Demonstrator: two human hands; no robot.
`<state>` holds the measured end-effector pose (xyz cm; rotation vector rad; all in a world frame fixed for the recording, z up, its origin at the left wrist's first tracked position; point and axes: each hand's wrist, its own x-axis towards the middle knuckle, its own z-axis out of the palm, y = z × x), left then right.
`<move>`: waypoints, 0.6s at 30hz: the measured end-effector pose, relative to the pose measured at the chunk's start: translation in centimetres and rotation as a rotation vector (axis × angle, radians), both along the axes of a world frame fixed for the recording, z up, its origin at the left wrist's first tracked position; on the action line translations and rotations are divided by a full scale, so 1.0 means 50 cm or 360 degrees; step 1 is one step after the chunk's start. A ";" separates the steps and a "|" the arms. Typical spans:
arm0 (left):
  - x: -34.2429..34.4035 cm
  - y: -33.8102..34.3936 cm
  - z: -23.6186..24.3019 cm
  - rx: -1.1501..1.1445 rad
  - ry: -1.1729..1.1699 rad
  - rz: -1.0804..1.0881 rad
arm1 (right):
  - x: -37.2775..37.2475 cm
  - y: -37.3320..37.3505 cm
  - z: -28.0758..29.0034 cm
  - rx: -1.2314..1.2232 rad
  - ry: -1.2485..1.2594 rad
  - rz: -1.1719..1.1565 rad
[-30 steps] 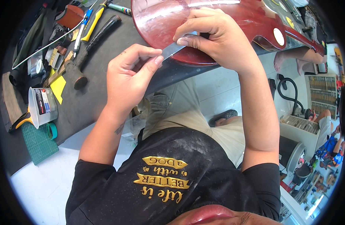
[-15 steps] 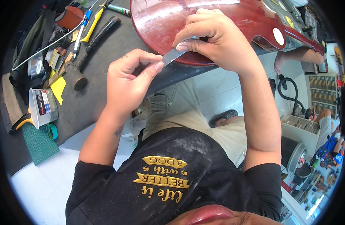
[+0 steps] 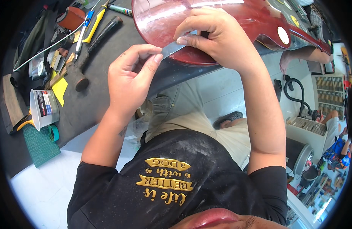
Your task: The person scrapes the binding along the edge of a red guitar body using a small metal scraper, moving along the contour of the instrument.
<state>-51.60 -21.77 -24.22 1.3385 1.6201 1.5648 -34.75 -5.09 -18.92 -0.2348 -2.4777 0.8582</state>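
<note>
A thin, flat grey strip [image 3: 171,49] with a slight shine is stretched between my two hands. My left hand [image 3: 128,76] pinches its near-left end between thumb and forefinger. The other end is gripped by the thumb and fingers of my right hand [image 3: 218,40], which partly hide it. Below and beyond the strip lies a glossy dark red guitar [image 3: 155,23], its back facing up and its neck reaching to the right. My right hand is over the guitar's near part; whether it touches the surface I cannot tell.
A hammer [image 3: 81,63], a yellow-handled tool [image 3: 95,26], a plastic tub [image 3: 43,108], green tape [image 3: 53,133] and a cutting mat [image 3: 37,147] lie on the left of the dark bench [image 3: 103,103]. Another person's arm [image 3: 308,55] shows near the guitar neck.
Both hands have shifted slightly up and left together with the strip. The grip at each end stays the same, and the guitar has barely moved.
</note>
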 end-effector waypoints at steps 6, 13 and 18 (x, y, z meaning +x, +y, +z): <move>0.000 -0.001 -0.003 0.0098 0.0022 -0.0006 | -0.002 0.000 -0.002 0.0078 0.0085 0.0054; -0.005 -0.003 0.002 -0.0008 -0.0012 -0.0065 | 0.002 0.004 -0.001 0.0121 0.0072 0.0055; -0.006 -0.005 0.003 -0.0025 -0.0041 -0.0084 | 0.002 0.004 0.000 0.0148 0.0050 0.0055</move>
